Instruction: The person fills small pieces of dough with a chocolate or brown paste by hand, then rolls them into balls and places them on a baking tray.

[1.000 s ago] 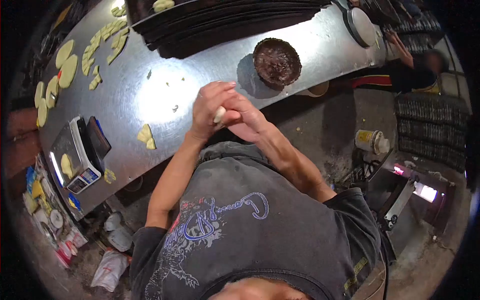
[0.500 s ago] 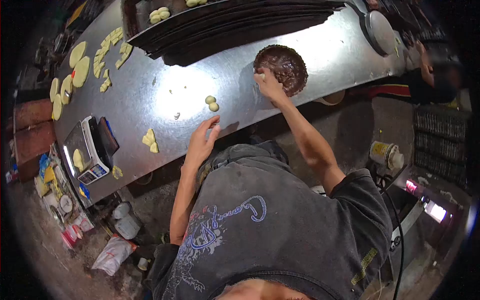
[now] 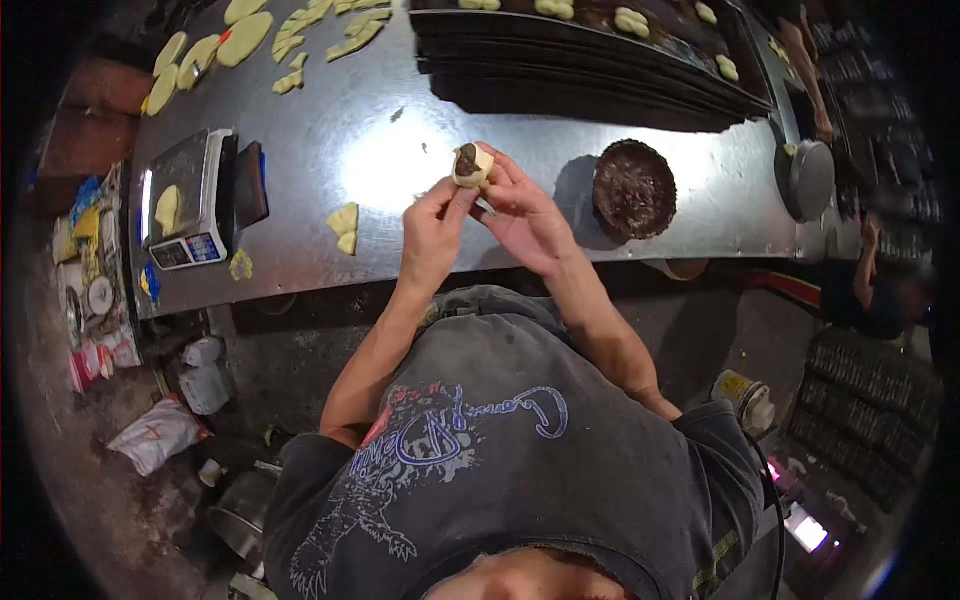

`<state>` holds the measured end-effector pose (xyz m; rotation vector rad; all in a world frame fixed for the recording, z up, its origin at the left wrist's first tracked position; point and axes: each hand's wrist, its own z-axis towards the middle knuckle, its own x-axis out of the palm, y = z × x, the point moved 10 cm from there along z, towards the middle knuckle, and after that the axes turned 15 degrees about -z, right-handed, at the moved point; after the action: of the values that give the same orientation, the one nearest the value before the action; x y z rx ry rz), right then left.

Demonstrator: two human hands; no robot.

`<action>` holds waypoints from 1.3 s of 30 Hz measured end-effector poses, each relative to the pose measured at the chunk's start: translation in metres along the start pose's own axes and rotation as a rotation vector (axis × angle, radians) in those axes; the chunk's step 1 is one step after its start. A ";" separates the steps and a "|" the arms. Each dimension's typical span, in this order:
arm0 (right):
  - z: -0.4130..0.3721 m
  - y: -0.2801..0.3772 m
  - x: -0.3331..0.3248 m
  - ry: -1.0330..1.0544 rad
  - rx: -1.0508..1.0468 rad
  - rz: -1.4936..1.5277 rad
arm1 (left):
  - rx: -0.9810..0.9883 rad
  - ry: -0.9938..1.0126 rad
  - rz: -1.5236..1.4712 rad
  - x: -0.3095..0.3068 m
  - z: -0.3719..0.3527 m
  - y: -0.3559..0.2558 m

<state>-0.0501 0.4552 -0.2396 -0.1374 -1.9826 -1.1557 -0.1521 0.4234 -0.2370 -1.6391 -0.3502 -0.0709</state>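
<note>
Glare-lit steel table (image 3: 300, 180) set in dim room, dough piece (image 3: 472, 165) pinched between left hand (image 3: 435, 225) and right hand (image 3: 525, 220), shirt lettering (image 3: 450, 425) unreadable.

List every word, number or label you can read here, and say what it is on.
Nothing reads clearly.
T-shirt: looping blue script, not legible.
Scale: panel and buttons too small.
Can: yellow label blurred.
White bag: red marks blurred.
No writing on the dough held by the left hand and right hand.

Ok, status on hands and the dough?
Left hand and right hand both pinching dough piece, dark filling on top. Filling bowl to their right, apart. Nothing in the way.
</note>
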 end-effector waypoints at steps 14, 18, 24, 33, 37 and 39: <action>0.032 -0.005 0.060 -0.059 -0.141 -0.642 | 0.434 0.072 0.208 -0.087 -0.010 -0.079; 0.010 0.008 0.110 -0.079 -0.521 -0.995 | 0.414 -0.017 0.148 -0.104 -0.002 -0.079; -0.018 0.014 0.139 -0.154 -0.928 -1.474 | -0.207 0.064 -0.459 -0.069 0.016 -0.035; -0.003 0.023 0.028 -0.277 -0.279 -0.922 | 0.049 0.208 -0.171 -0.025 0.015 -0.041; -0.001 0.028 0.002 -0.277 -0.213 -0.537 | 0.142 0.258 -0.149 0.009 0.009 -0.048; -0.003 0.037 -0.008 -0.286 -0.273 -0.523 | 0.171 0.238 -0.008 0.022 0.010 -0.051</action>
<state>-0.0261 0.4763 -0.2197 0.0893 -2.1673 -1.8292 -0.1468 0.4401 -0.1831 -1.4417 -0.1751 -0.2342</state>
